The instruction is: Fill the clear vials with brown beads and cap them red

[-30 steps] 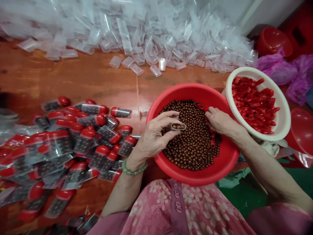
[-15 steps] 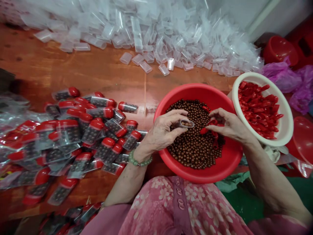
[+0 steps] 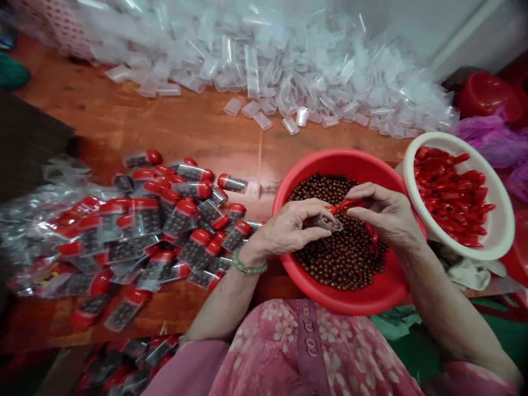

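My left hand (image 3: 284,224), with a green bead bracelet at its wrist, grips a clear plastic tube (image 3: 329,221) whose open end shows brown balls inside. Just to its right, my right hand (image 3: 388,214) pinches a red plastic piece (image 3: 351,204) close to the tube's mouth. Both hands are over a red basin (image 3: 396,286) holding many small brown balls (image 3: 336,272). Another red piece (image 3: 373,242) lies on the balls below my right hand. Whether the red piece touches the tube I cannot tell.
A white tub (image 3: 506,220) of red plastic pieces (image 3: 449,192) stands against the basin's right side. Red-capped tubes (image 3: 146,217) filled with dark balls lie heaped at left. Clear open tubes (image 3: 268,71) are piled along the back. Pink plastic bags (image 3: 487,137) lie at far right.
My right hand has moved the red piece up and closer to the tube in my left hand. The whole view has shifted, so the scene sits farther right.
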